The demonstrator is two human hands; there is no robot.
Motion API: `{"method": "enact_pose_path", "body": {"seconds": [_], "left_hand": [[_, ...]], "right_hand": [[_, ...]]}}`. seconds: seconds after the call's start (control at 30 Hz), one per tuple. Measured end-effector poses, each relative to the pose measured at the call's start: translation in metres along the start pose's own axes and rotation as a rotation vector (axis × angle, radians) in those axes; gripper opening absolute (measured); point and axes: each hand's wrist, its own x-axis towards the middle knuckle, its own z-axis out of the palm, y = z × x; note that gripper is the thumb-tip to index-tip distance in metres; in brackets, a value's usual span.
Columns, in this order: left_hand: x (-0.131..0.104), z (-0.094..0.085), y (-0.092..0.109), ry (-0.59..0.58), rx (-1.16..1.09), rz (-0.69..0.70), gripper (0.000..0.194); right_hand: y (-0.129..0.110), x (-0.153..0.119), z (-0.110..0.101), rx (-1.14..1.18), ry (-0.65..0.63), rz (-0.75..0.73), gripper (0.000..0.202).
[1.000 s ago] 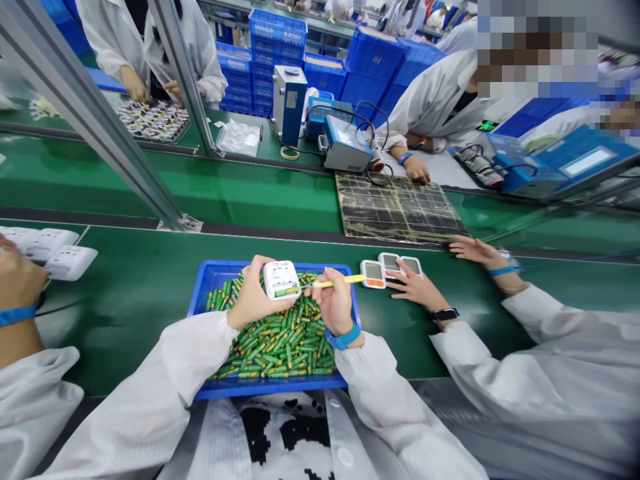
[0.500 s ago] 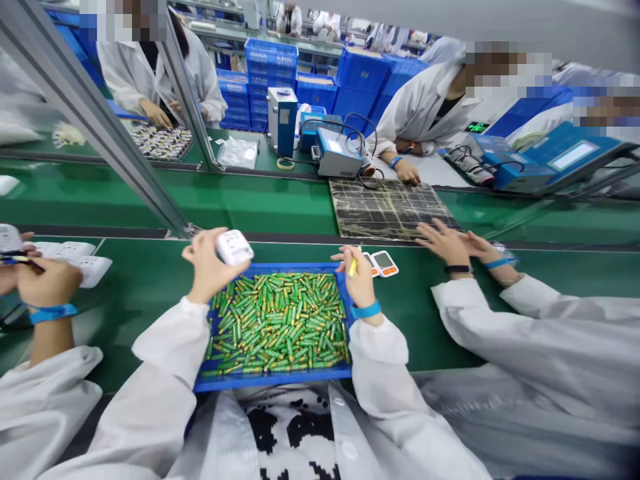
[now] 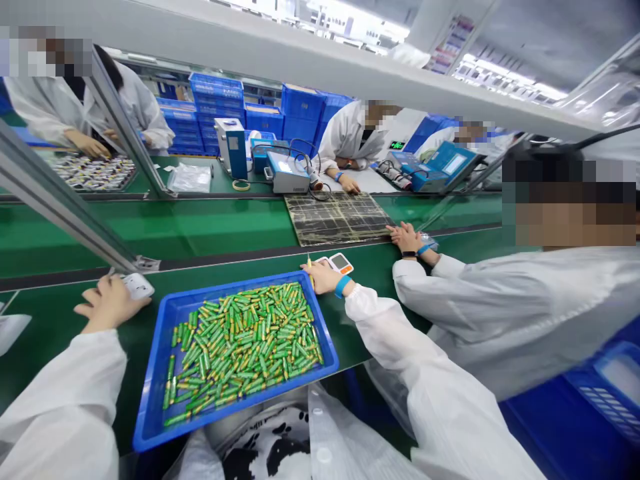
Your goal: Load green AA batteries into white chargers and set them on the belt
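Observation:
At the left, my left hand (image 3: 113, 301) has thumb and fingers around a small white plastic device (image 3: 139, 285), low over the green bench by the metal post. A thin yellow tool (image 3: 311, 270) with a narrow tip points up from my right hand (image 3: 324, 276), whose fingers are closed on it; its exact kind is unclear. That hand is at the far right corner of a blue tray (image 3: 150, 373). Many green batteries (image 3: 250, 333) with gold-coloured ends lie loose in the tray. Just beyond my right hand is a white device with a grey screen and orange buttons (image 3: 341, 264), and another partly hidden.
A dark, tape-lined board (image 3: 340, 219) lies across the far strip. To the right sits a co-worker (image 3: 460, 300), hands together on the bench. Slanted metal posts (image 3: 65, 200) rise at left. Blue instruments (image 3: 287, 172) and other workers are opposite.
My view has swung right and up. My left hand has carried the white device left and down, away from the tray. The right hand still holds the yellow tool near the screened devices.

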Motion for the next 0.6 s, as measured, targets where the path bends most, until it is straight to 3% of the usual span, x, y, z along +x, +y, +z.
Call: {"method": "enact_pose_path", "body": {"seconds": [0.1, 0.17, 0.23, 0.3, 0.4, 0.5, 0.6], "left_hand": [[-0.018, -0.013, 0.057, 0.021, 0.149, 0.068, 0.06], [-0.038, -0.015, 0.105, 0.04, 0.133, 0.169, 0.037], [-0.06, -0.007, 0.148, 0.041, 0.073, 0.29, 0.026], [-0.08, 0.007, 0.177, 0.046, -0.009, 0.419, 0.022], [-0.102, 0.029, 0.193, 0.047, -0.102, 0.527, 0.026], [-0.111, 0.04, 0.187, 0.02, -0.238, 0.558, 0.028], [-0.112, 0.041, 0.181, -0.004, -0.328, 0.543, 0.029]], "right_hand": [[0.004, 0.006, -0.004, -0.027, -0.08, -0.031, 0.05], [0.007, 0.009, -0.009, -0.047, -0.127, -0.047, 0.059], [0.006, 0.011, -0.012, -0.08, -0.173, -0.053, 0.065], [0.004, 0.012, -0.012, -0.124, -0.208, -0.06, 0.069], [0.0, 0.011, -0.01, -0.125, -0.147, -0.039, 0.063], [0.003, 0.016, -0.018, -0.052, -0.032, 0.007, 0.045], [0.01, 0.033, -0.035, 0.012, 0.087, 0.078, 0.042]]}}
